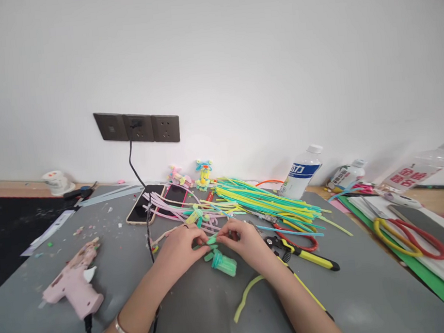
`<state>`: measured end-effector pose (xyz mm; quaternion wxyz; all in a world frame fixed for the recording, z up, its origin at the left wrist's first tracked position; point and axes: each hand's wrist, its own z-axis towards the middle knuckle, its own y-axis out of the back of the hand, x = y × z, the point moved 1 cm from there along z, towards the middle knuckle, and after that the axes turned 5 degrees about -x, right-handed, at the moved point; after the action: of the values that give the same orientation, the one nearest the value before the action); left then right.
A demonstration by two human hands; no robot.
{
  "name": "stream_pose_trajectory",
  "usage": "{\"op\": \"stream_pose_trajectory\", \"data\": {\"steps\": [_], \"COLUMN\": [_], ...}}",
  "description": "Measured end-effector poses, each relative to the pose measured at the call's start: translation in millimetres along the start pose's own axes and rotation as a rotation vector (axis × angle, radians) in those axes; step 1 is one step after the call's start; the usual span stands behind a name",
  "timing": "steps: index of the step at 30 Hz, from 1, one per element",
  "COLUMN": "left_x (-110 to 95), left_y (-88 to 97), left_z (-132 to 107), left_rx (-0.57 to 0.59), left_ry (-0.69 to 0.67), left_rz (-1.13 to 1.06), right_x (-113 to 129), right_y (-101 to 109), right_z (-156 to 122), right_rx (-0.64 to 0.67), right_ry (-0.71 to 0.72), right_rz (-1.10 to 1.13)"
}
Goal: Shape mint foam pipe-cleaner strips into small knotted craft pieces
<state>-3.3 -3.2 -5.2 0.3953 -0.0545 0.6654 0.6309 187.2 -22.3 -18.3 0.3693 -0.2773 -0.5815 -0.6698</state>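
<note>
My left hand [184, 246] and my right hand [244, 241] meet at the middle of the table, fingertips pinched on a short green pipe cleaner piece [212, 240] between them. Just below the fingers lies a coiled green pipe cleaner shape [225, 264], with a small green piece touching or beside it. A yellow-green coiled piece [194, 217] sits behind my left hand. Near my right forearm, a loose yellow-green pipe cleaner [244, 300] curves on the table. Wire pliers with yellow and black handles [311, 259] lie right of my right hand, partly covered by the forearm.
A pink glue gun [74, 283] lies left, its cord running forward. Behind are a pipe cleaner pile [268, 204], a phone [138, 211], small figures [204, 174] and a bottle [302, 172]. Scissors [397, 236] rest right. A black cable [149, 235] crosses by my left forearm.
</note>
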Motion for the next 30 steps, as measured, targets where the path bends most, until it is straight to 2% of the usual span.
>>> {"op": "stream_pose_trajectory", "data": {"steps": [6, 16, 20, 25, 30], "left_x": [4, 10, 11, 18, 16], "left_y": [-2.5, -2.9, -3.2, 1.4, 7.1], "left_z": [2, 1, 2, 3, 2], "left_rx": [0.035, 0.012, 0.008, 0.011, 0.029], "left_ry": [0.035, 0.013, 0.019, 0.08, 0.124], "left_rz": [0.079, 0.019, 0.001, -0.087, -0.074], "right_x": [-1, -5, -4, -9, -13], "right_y": [-5, -14, -12, -1, 2], "right_z": [0, -1, -1, 1, 0], "right_rx": [-0.012, -0.006, -0.013, -0.048, -0.04], "right_ry": [0.03, 0.077, 0.083, 0.11, 0.091], "right_rz": [-0.035, -0.053, -0.069, -0.218, -0.37]}}
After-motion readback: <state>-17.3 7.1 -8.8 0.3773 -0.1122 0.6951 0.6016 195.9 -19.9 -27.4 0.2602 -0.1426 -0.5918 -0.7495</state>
